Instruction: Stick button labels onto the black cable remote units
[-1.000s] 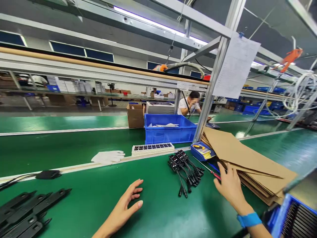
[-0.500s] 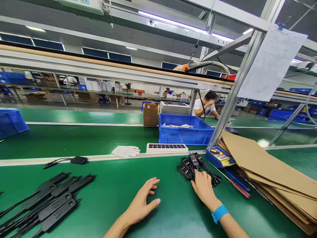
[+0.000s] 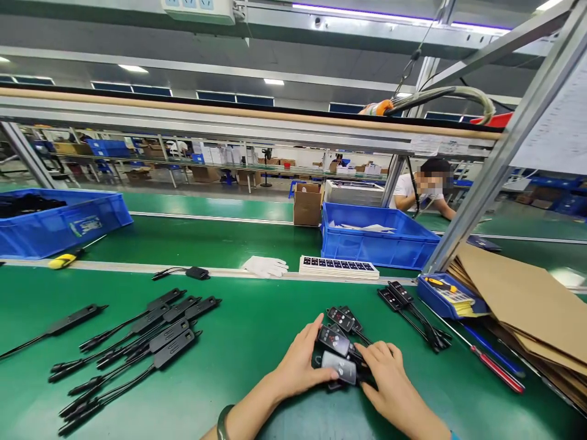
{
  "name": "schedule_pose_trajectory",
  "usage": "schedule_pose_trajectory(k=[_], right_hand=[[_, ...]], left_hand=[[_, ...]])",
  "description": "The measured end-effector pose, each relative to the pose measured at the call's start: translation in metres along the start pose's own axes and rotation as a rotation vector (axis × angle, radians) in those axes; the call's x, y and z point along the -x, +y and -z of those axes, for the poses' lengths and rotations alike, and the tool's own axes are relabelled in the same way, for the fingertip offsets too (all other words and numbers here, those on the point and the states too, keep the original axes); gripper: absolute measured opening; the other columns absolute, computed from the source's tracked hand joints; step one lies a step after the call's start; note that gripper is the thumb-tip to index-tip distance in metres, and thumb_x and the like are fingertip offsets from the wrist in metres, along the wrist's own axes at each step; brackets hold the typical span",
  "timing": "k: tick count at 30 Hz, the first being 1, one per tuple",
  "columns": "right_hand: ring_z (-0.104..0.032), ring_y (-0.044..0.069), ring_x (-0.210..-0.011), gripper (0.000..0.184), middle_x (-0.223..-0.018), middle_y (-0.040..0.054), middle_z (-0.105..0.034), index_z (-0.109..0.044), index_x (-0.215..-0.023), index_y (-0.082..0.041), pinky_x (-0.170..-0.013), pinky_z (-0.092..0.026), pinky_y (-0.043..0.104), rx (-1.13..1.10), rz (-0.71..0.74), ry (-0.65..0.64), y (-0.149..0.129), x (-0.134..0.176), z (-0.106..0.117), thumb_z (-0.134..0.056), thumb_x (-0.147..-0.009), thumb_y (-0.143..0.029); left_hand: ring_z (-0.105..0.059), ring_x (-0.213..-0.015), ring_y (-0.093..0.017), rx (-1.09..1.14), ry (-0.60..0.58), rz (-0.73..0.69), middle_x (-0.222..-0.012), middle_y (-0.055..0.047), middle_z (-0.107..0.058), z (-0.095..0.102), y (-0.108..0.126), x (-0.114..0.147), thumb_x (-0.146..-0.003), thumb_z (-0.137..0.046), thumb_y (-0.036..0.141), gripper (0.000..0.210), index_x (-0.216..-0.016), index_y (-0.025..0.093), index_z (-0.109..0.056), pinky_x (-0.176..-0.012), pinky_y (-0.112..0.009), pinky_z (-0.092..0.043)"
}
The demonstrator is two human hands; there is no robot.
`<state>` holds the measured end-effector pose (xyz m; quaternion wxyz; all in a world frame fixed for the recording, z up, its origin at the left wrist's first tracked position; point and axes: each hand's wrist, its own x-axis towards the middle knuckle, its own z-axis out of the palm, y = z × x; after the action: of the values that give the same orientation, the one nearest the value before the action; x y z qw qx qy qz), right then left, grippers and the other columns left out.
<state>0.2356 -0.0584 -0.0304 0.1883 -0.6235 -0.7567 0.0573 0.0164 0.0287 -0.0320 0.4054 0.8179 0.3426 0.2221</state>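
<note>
Between my hands is a bunch of small black inline controllers (image 3: 337, 339) with buttons on their faces, just above or on the green bench. My left hand (image 3: 298, 360) grips the bunch from the left, thumb across the nearest controller and fingers along the far side. From the right, my right hand (image 3: 392, 376) closes on the same bunch where the cables leave; its fingertips are partly hidden. Two or so more controllers (image 3: 397, 296) lie with their cables to the right, apart from my hands. At left, several long black cable modules (image 3: 172, 342) lie side by side.
Behind the hands are a white glove (image 3: 266, 266), a stack of label sheets (image 3: 339, 267) and a blue crate (image 3: 380, 247). To the right lie a small blue tray (image 3: 428, 296), a red screwdriver (image 3: 499, 370) and cardboard sheets (image 3: 527, 293). Another person (image 3: 406, 189) sits beyond.
The view has swung left. My right hand has brought part of the controller pile toward me and to the left. My left hand, open before, has closed on that bunch.
</note>
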Motion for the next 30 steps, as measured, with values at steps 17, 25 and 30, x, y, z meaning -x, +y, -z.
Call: schedule_pose_trajectory(k=[17, 25, 30], right_hand=[[-0.057, 0.021, -0.094, 0.027, -0.1, 0.0041, -0.062, -0.049, -0.107, -0.021, -0.082, -0.043, 0.034, -0.453, -0.186, -0.308, -0.021, -0.041, 0.012, -0.047, -0.087, -0.039], [-0.053, 0.026, -0.104, 0.046, -0.117, 0.0121, -0.047, -0.035, -0.133, -0.018, -0.087, -0.046, 0.04, -0.204, -0.159, -0.075, -0.007, -0.029, 0.009, -0.04, -0.09, -0.036], [-0.053, 0.024, -0.104, 0.043, -0.116, 0.0102, -0.046, -0.036, -0.13, -0.021, -0.09, -0.046, 0.04, -0.219, -0.09, -0.096, 0.005, -0.023, 0.002, -0.044, -0.09, -0.031]], left_hand=[[-0.056, -0.083, -0.017, -0.017, 0.111, 0.079, -0.137, -0.01, -0.028, -0.012, 0.022, 0.011, -0.056, -0.077, 0.018, 0.092, -0.133, 0.029, -0.027, -0.079, -0.042, -0.052], [-0.051, -0.101, -0.024, -0.082, 0.085, 0.036, -0.12, -0.011, -0.049, -0.014, 0.032, 0.013, -0.07, -0.074, 0.036, 0.07, -0.125, 0.02, -0.036, -0.091, -0.042, -0.044], [-0.052, -0.092, -0.021, -0.19, -0.019, -0.053, -0.096, -0.003, -0.061, -0.017, 0.032, 0.009, -0.08, -0.064, 0.043, 0.029, -0.094, 0.02, -0.054, -0.082, -0.035, -0.041]])
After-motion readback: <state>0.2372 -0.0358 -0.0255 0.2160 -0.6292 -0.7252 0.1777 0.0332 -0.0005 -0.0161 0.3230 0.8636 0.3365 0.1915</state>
